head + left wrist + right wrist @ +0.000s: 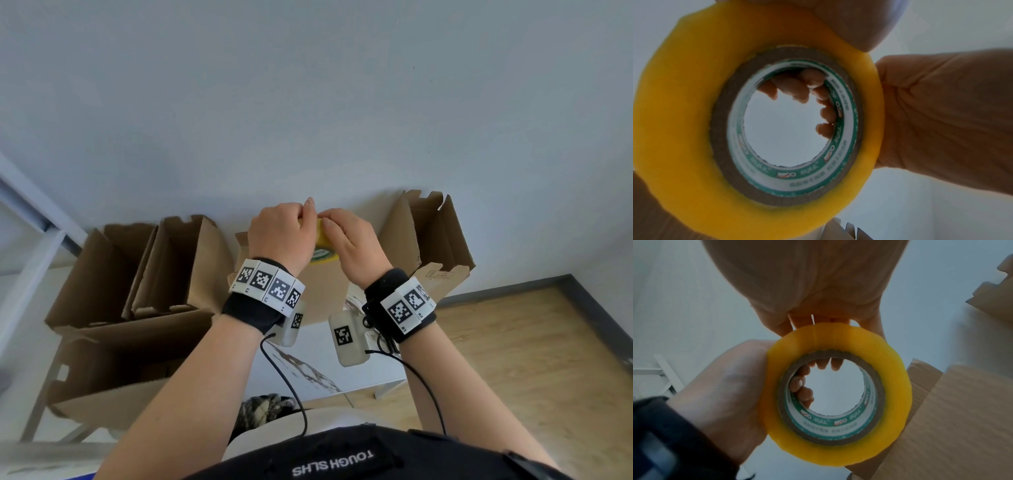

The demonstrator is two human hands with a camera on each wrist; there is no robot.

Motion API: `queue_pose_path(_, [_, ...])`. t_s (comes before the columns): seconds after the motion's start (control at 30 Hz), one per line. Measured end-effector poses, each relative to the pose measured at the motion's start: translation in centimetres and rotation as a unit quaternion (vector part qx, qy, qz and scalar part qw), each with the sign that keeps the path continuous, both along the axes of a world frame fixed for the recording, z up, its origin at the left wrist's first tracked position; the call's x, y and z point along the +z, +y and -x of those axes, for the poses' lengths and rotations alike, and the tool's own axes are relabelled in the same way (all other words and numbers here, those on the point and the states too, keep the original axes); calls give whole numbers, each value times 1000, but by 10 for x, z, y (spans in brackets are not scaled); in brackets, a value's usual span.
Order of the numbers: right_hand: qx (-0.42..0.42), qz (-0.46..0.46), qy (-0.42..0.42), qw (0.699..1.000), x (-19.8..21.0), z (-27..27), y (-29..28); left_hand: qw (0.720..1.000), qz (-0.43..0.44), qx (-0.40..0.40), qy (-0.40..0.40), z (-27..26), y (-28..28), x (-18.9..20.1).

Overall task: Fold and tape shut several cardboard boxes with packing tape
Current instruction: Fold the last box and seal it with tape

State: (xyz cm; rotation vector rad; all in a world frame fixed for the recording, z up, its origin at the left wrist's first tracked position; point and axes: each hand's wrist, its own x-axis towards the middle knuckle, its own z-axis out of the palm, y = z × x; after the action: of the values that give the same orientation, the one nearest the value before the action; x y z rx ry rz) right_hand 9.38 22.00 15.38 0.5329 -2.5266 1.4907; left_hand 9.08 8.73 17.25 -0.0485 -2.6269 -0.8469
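Both hands up at frame center w/ the tape roll (pixel 322 255) held between them, in front of the wall. Left hand (pixel 279 233) grip: fingers curled thru the core, clamped on the roll. Right hand (pixel 352 245) grip: also clamped on the roll, fingertips (pixel 835 365) hooked over its top edge, prob hunting for the tape end; no free strip visible.

Progress, my read: early. Center box (pixel 325 294) right behind the hands, can't tell if it's closed. Left boxes (pixel 137 274) and right box (pixel 431 236) have flaps standing open. No tape seen on any cardboard. Left: peel tape, fold flaps, seal each.
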Motion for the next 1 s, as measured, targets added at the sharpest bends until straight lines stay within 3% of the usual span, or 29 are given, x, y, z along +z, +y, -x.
queue_pose_path(0.43, [-3, 7, -11, 1000, -4, -3, -1, 1000, -14, 12, 3, -2, 2, -3])
queue_pose_path(0.6, [14, 53, -29, 998, -6, -8, 1, 1000, -26, 9, -9, -3, -3, -6])
queue_pose_path(1.0, [54, -42, 9, 998, -11, -15, -9, 999, -27, 33, -15, -6, -14, -7])
